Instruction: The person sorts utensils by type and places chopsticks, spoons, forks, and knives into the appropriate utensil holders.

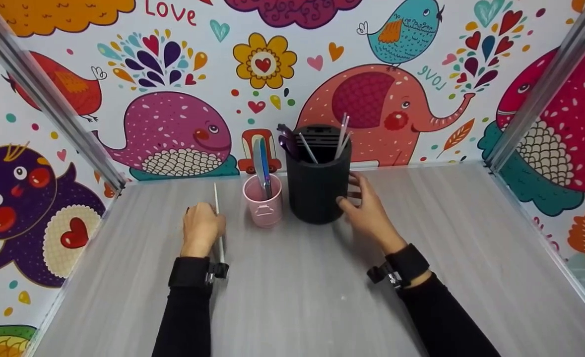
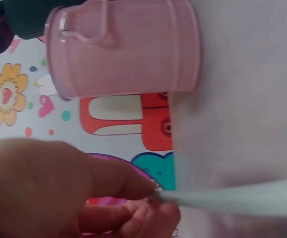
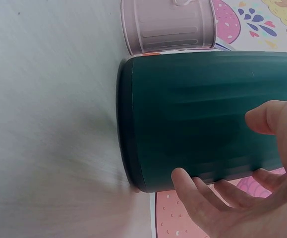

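Note:
My left hand (image 1: pixel 202 225) pinches one end of a thin white stick (image 2: pixel 242 197) between thumb and fingers. The stick runs front to back beside the hand, left of a small pink bucket (image 1: pixel 265 213). Slim utensils (image 1: pixel 261 166) with a silver and blue sheen stand in that bucket. To its right a tall black utensil holder (image 1: pixel 317 193) stands upright, looking dark green in the right wrist view. My right hand (image 1: pixel 366 210) holds the holder's right side, thumb at the front and fingers curved around the side. Purple utensils (image 1: pixel 287 139) and pale sticks (image 1: pixel 343 136) rise from the holder.
Printed walls with cartoon animals (image 1: pixel 178 134) close off the back and sides of the grey tabletop (image 1: pixel 282 297). Metal corner posts (image 1: pixel 535 89) stand at the back left and back right.

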`<state>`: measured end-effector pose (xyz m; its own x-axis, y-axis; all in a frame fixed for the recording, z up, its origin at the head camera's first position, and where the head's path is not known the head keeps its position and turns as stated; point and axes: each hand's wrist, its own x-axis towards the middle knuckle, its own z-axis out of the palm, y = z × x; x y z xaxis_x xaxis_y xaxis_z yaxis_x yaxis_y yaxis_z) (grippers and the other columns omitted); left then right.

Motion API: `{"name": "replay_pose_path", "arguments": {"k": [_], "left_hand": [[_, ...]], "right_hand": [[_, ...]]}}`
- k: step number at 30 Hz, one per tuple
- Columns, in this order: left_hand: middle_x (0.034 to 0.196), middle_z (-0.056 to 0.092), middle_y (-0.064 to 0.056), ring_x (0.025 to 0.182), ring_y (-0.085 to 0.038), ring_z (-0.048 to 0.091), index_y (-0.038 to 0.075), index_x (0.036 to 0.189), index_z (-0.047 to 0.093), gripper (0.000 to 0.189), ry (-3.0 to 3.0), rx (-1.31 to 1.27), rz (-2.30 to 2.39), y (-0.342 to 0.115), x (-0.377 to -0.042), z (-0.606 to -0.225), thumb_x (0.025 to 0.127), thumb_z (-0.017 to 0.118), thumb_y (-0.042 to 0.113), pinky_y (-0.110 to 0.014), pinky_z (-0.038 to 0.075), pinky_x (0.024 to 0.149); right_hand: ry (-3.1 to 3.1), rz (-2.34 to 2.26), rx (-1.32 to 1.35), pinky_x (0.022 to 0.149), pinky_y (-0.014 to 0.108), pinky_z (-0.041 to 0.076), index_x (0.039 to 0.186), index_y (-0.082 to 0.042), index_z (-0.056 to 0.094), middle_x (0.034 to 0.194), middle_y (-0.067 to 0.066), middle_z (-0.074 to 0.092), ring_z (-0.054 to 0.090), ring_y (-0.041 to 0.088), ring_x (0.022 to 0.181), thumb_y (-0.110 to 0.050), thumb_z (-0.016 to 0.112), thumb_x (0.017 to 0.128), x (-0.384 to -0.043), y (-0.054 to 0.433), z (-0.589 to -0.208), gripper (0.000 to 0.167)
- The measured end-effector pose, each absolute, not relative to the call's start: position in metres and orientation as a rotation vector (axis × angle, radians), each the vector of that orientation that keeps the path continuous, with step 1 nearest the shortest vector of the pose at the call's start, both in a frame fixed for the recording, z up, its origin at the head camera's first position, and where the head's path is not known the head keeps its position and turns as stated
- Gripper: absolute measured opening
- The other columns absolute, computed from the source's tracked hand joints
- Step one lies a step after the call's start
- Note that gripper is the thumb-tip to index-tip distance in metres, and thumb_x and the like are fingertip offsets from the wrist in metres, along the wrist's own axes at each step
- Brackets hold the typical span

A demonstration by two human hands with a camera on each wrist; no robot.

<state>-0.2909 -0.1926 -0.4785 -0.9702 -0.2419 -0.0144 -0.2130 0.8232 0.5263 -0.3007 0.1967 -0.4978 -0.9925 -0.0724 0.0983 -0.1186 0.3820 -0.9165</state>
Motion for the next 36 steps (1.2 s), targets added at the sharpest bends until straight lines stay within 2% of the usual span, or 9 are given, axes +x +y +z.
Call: {"name": "replay_pose_path", "arguments": {"k": [3,6,10,14,20,24,26,29,36], "left_hand": [[0.113,0.076,-0.026,0.102,-0.044,0.073,-0.003,0.114,0.072,0.027,-2.906,0.304,-0.860,-0.189,-0.290,-0.469,0.103,0.055,0.014,-0.054,0.059,0.086],[0.122,0.076,-0.027,0.113,-0.046,0.072,-0.004,0.129,0.066,0.030,-2.833,0.245,-0.923,-0.185,-0.289,-0.462,0.109,0.052,0.014,-0.057,0.057,0.096],[0.126,0.076,-0.024,0.118,-0.043,0.072,-0.001,0.137,0.059,0.028,-2.676,0.178,-1.054,-0.179,-0.291,-0.458,0.114,0.053,0.014,-0.057,0.056,0.102],[0.122,0.078,-0.022,0.115,-0.040,0.075,0.000,0.136,0.060,0.025,-2.516,0.141,-1.127,-0.174,-0.293,-0.456,0.114,0.057,0.012,-0.054,0.058,0.101],[0.114,0.081,-0.020,0.103,-0.036,0.079,-0.001,0.132,0.066,0.024,-2.342,0.091,-1.173,-0.169,-0.289,-0.446,0.110,0.064,0.009,-0.050,0.062,0.093],[0.108,0.082,-0.017,0.095,-0.030,0.078,-0.002,0.128,0.070,0.023,-2.263,0.010,-1.192,-0.164,-0.283,-0.436,0.107,0.068,0.007,-0.033,0.060,0.086],[0.105,0.082,-0.016,0.092,-0.027,0.078,-0.003,0.125,0.071,0.021,-2.214,-0.039,-1.206,-0.161,-0.280,-0.430,0.106,0.070,0.006,-0.022,0.057,0.081],[0.101,0.082,-0.016,0.086,-0.024,0.076,-0.003,0.121,0.071,0.018,-2.130,-0.108,-1.228,-0.156,-0.273,-0.423,0.104,0.071,0.003,-0.012,0.052,0.075],[0.099,0.082,-0.012,0.081,-0.019,0.075,-0.004,0.120,0.072,0.019,-2.044,-0.261,-1.297,-0.143,-0.253,-0.400,0.103,0.074,0.006,-0.014,0.058,0.075]], "right_hand": [[-2.579,1.726,0.167,0.103,0.055,0.063,0.171,-0.027,0.033,0.171,0.010,0.042,0.054,0.037,0.150,-0.021,0.068,0.107,-0.300,0.196,-0.497,0.074],[-2.583,1.712,0.169,0.105,0.054,0.062,0.171,-0.028,0.033,0.170,0.010,0.043,0.055,0.036,0.149,-0.023,0.068,0.106,-0.300,0.196,-0.497,0.074],[-2.588,1.686,0.185,0.109,0.056,0.060,0.171,-0.026,0.033,0.170,0.010,0.044,0.056,0.037,0.149,-0.023,0.068,0.106,-0.300,0.197,-0.498,0.073],[-2.587,1.706,0.175,0.109,0.056,0.060,0.171,-0.028,0.032,0.171,0.009,0.043,0.055,0.036,0.150,-0.023,0.067,0.107,-0.300,0.197,-0.499,0.073],[-2.579,1.729,0.179,0.106,0.054,0.062,0.171,-0.028,0.033,0.171,0.008,0.043,0.054,0.036,0.151,-0.023,0.068,0.107,-0.300,0.197,-0.498,0.073],[-2.578,1.727,0.181,0.103,0.052,0.063,0.171,-0.027,0.032,0.171,0.009,0.042,0.054,0.036,0.151,-0.023,0.068,0.107,-0.299,0.197,-0.497,0.074],[-2.578,1.725,0.180,0.103,0.052,0.063,0.171,-0.027,0.032,0.171,0.009,0.043,0.054,0.036,0.151,-0.023,0.068,0.107,-0.299,0.196,-0.497,0.074],[-2.577,1.713,0.186,0.105,0.053,0.062,0.171,-0.026,0.032,0.171,0.009,0.043,0.055,0.036,0.150,-0.023,0.068,0.107,-0.299,0.196,-0.497,0.074],[-2.569,1.700,0.195,0.102,0.052,0.063,0.171,-0.024,0.033,0.171,0.011,0.043,0.057,0.037,0.149,-0.022,0.068,0.107,-0.298,0.195,-0.497,0.073]]}}
